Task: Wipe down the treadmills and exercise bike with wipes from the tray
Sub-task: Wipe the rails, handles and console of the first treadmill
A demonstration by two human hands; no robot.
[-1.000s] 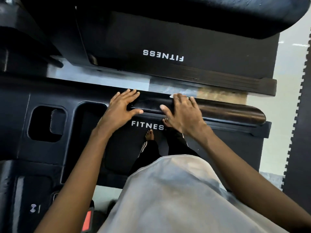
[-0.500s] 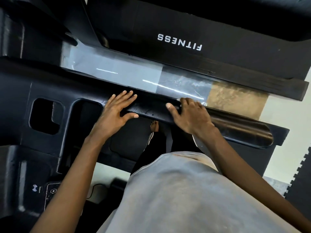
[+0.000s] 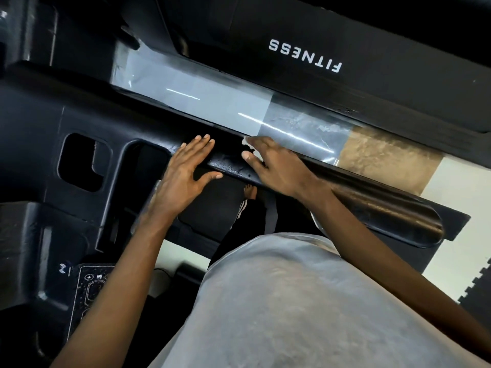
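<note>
I look down on a black treadmill console (image 3: 87, 123) with a glossy black handrail (image 3: 372, 197) running to the right. My left hand (image 3: 183, 173) lies flat on the handrail's left end, fingers straight. My right hand (image 3: 276, 166) presses a white wipe (image 3: 251, 148) onto the rail; only small bits of the wipe show under the fingers and by the thumb. A second treadmill (image 3: 318, 57) with white FITNESS lettering stands beyond.
Two cup-holder recesses (image 3: 79, 163) sit in the console at left, a control panel (image 3: 87, 290) with buttons lower left. Shiny floor (image 3: 202, 94) shows between the machines. Black foam mat (image 3: 475, 288) lies at the right edge. My grey shirt (image 3: 305, 301) fills the bottom.
My right hand with the wipe has slid left along the handrail toward my left hand. The view has tilted and shifted, and the left hand stays flat on the rail.
</note>
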